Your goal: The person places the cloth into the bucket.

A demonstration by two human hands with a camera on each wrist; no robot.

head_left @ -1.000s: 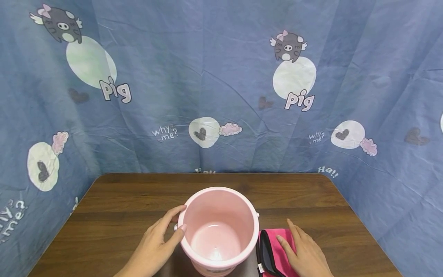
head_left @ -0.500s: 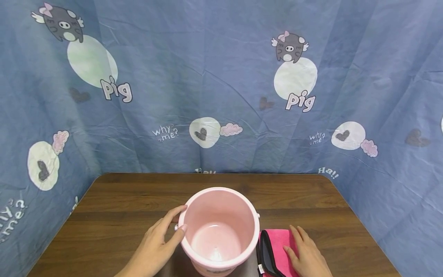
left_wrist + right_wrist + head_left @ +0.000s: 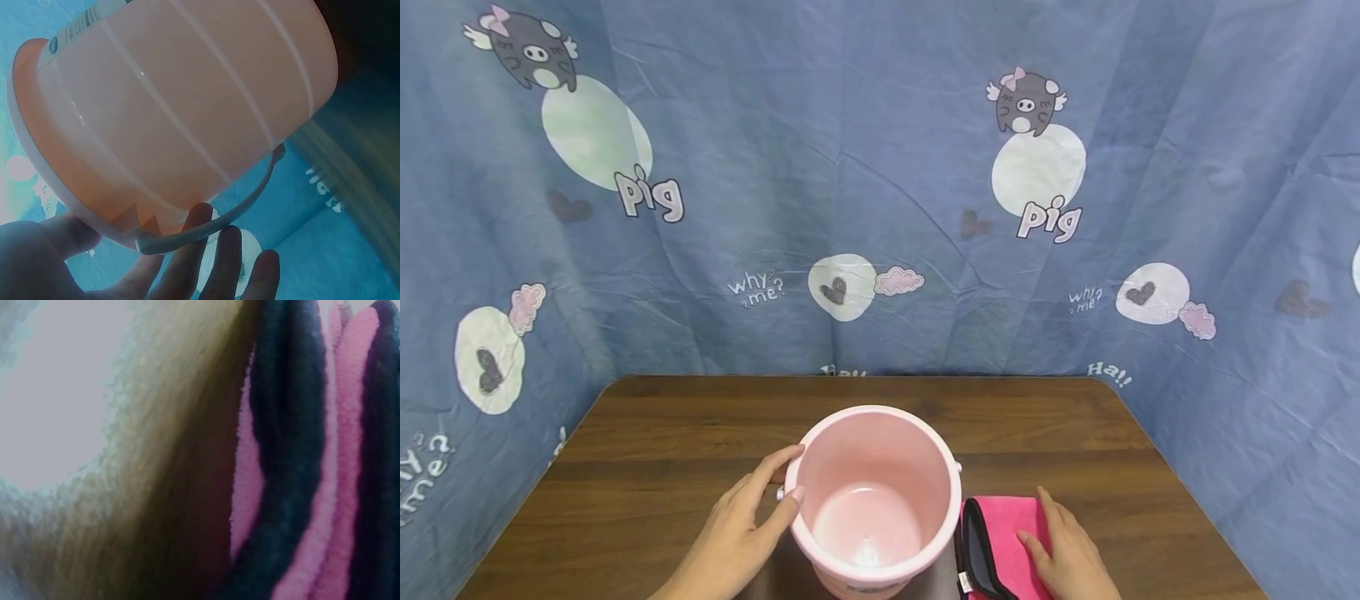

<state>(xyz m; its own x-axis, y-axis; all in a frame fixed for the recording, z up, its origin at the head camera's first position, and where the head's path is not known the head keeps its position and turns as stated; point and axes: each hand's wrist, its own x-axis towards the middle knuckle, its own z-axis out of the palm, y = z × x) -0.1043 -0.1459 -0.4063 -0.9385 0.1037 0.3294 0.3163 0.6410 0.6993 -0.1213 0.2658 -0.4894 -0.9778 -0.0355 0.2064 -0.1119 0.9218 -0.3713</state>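
A pale pink bucket (image 3: 880,492) stands upright at the front middle of the table. My left hand (image 3: 737,525) holds its left side, with thumb and index finger at the rim. In the left wrist view the thumb meets the rim of the bucket (image 3: 181,106), and the other fingers spread about the handle (image 3: 212,226) that hangs down its side. Right of the bucket lies a folded bright pink cloth (image 3: 1011,533) with black edging. My right hand (image 3: 1075,558) lies along the cloth's right edge, fingers extended. Close up, the folded cloth (image 3: 350,450) shows stacked layers with dark trim.
The brown wooden table (image 3: 685,433) has rounded back corners. Behind it and on both sides hangs a blue curtain (image 3: 895,167) printed with pigs and hearts. A small white tag (image 3: 965,582) sticks out of the cloth's left edge.
My right hand has slid to the right, from over the cloth to its right edge, uncovering more of it. The left hand and the bucket stay in place.
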